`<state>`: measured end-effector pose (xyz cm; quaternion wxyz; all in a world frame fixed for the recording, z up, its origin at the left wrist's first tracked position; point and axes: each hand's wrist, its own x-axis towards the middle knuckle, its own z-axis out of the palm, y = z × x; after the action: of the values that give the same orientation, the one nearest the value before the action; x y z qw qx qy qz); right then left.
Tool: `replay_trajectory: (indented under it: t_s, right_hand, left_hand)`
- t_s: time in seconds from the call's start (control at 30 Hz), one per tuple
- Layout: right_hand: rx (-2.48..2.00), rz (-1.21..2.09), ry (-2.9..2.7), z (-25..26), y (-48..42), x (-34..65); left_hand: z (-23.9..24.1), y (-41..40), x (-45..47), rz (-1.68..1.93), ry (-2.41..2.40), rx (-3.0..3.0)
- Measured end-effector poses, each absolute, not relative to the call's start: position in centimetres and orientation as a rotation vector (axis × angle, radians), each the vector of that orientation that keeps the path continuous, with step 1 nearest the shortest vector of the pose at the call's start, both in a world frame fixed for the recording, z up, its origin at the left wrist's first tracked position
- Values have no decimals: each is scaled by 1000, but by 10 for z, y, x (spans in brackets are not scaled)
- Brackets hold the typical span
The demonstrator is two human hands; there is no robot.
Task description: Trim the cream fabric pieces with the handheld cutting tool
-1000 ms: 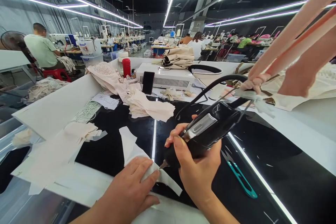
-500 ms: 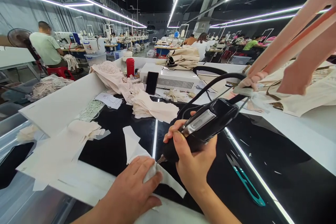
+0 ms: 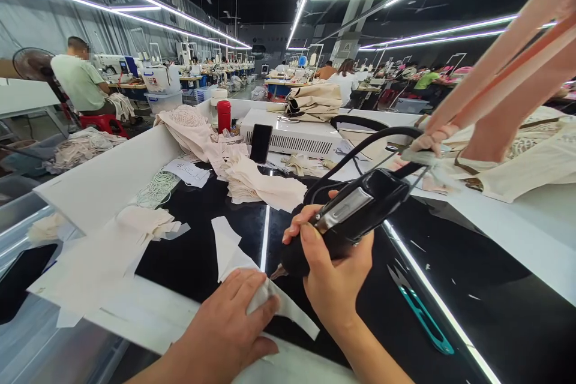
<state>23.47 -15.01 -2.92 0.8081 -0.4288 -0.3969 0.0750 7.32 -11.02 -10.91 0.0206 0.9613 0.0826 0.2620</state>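
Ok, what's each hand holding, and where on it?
Right hand grips the black corded tool around its lower body; left hand pins the cloth strip flat.

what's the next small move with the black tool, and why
Probably ease the black corded hand tool in the right hand down a touch: its metal tip seems just short of the cream fabric strip that the left hand presses flat.

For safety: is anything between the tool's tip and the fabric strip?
Nothing visible. The black tool in the right hand has its tip at the fabric strip, which the left hand presses.
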Motion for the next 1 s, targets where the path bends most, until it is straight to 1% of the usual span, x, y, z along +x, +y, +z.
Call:
replay_trajectory:
  t_s: [0.3,0.5,0.7,1.0]
  right_hand:
    - [-929,144,-847,-32,-153,234]
    - [-928,144,-872,-31,-146,243]
    - [-942,150,-830,-20,-155,251]
    - [-942,187,-803,-16,-196,246]
  left_hand:
    - [-109,-112,75,842,239,2975]
    - [-94,-105,69,685,251,2992]
    - [-87,-78,61,552,135,3019]
    - [-83,-96,87,393,460,3190]
